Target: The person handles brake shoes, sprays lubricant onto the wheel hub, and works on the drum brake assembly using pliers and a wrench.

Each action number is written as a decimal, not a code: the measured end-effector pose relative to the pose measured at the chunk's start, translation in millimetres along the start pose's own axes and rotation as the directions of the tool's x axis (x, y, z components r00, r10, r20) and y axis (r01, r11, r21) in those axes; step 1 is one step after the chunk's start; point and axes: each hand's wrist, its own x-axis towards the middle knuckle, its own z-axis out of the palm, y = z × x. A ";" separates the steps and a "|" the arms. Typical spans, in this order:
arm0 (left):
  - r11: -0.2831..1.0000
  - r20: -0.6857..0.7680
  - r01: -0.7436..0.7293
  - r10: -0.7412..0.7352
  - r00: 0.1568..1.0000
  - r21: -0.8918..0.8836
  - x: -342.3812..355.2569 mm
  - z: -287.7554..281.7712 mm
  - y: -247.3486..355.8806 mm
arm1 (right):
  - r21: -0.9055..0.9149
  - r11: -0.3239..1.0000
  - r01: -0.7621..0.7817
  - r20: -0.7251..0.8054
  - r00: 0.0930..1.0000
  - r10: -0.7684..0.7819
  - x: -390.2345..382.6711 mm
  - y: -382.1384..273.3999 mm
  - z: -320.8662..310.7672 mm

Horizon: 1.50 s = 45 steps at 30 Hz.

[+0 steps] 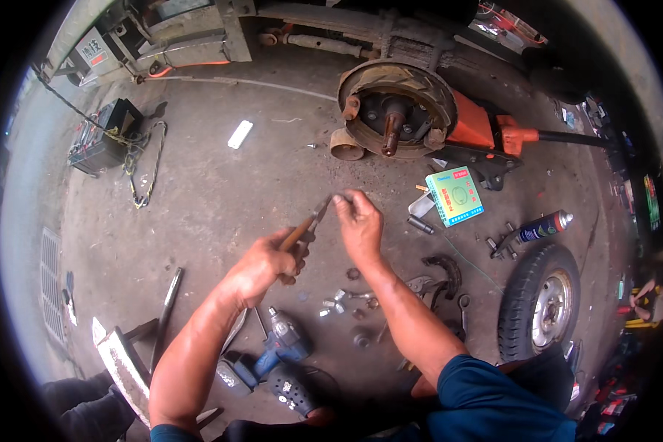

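Note:
My left hand [271,259] is wrapped round a pair of pliers [297,235] with orange-brown handles. Their jaws slant up and to the right, reaching my right hand [359,227]. The thumb and forefinger of that hand are pinched together at the jaw tips; whatever lies between them is too small to make out. Both hands are held above the concrete floor [199,214]. Beyond them, up and to the right, a rusty wheel hub with its drum brake [394,118] sits exposed under the vehicle, its spindle pointing toward me.
A red floor jack [471,124] stands beside the hub. Nearer lie a green-yellow box [457,196], a spray can [545,226], a wheel [549,306] and a curved brake shoe [447,274]. A blue cordless impact wrench [280,346] is by my foot; a battery [103,140] is far left.

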 end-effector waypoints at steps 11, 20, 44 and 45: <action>0.731 -0.143 0.184 -0.119 0.983 0.657 24.4 -35.9 -132.4 | -0.876 0.473 0.093 0.349 0.800 0.488 -32.4 51.3 -16.4; 0.001 -0.124 0.125 0.047 0.991 0.992 15.2 -24.5 -148.9 | -0.919 0.390 0.064 0.272 0.819 0.505 -42.7 66.7 -31.8; 0.202 -0.085 0.079 0.020 0.996 0.976 17.7 -47.8 -112.5 | -0.920 0.020 0.392 0.348 0.791 0.503 10.3 3.6 -260.4; 0.200 -0.084 0.078 0.024 0.996 0.977 14.4 -50.6 -112.4 | -0.975 0.016 0.223 0.209 0.887 0.413 17.1 11.3 -274.6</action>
